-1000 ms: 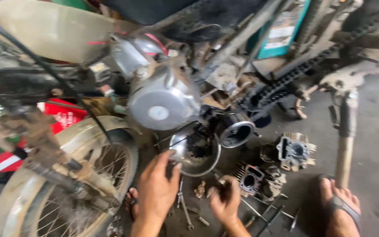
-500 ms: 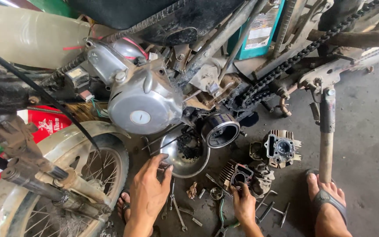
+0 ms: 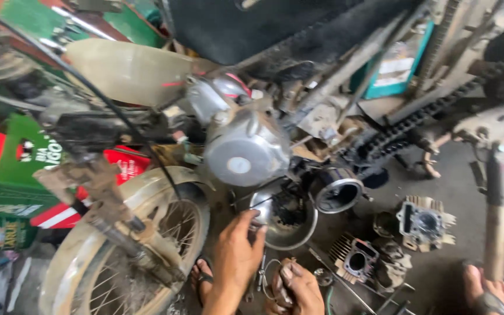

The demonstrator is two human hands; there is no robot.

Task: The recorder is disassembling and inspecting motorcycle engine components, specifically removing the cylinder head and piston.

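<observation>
Two hands work under a motorbike on the floor.

The motorbike (image 3: 246, 146) stands stripped, its spoked wheel (image 3: 129, 251) at the left. A shiny metal bowl (image 3: 284, 219) sits on the floor under the engine. The left hand (image 3: 237, 254) is spread, its fingertips touching the bowl's rim. The right hand (image 3: 296, 289), just below the bowl, pinches a small dark part (image 3: 276, 286) between curled fingers. A finned engine block (image 3: 357, 262) lies near it.

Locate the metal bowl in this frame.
The metal bowl sits low in the head view's centre, under the engine cover, with the left hand touching its near rim.
</observation>
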